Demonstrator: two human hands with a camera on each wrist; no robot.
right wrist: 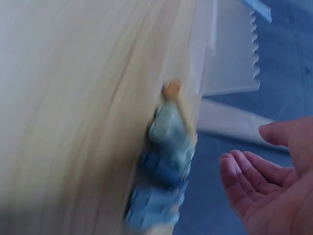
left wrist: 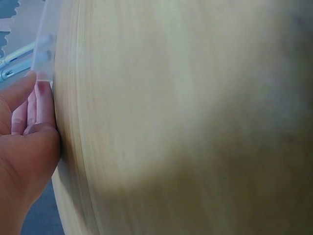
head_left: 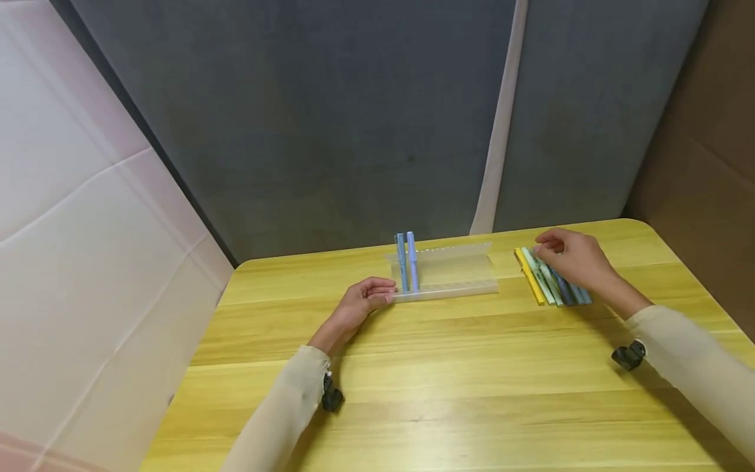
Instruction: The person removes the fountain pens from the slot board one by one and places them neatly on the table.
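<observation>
Pen rack: a clear plastic rack [head_left: 448,272] stands on the yellow wooden table [head_left: 413,380], near the far edge, about in the middle.
Pens in rack: two blue pens [head_left: 407,269] lean side by side at the left end of the rack.
Left hand: the left hand [head_left: 362,301] rests on the table and touches the left end of the rack with straight fingers [left wrist: 41,100]; it does not grasp.
Loose pens: a row of pens [head_left: 551,282], yellow, green and blue, lies flat to the right of the rack, apart from it.
Right hand: the right hand [head_left: 572,257] is over the far ends of these pens, fingers bent down toward them; whether it pinches one I cannot tell.
Around: grey panels [head_left: 354,118] stand behind the table.
</observation>
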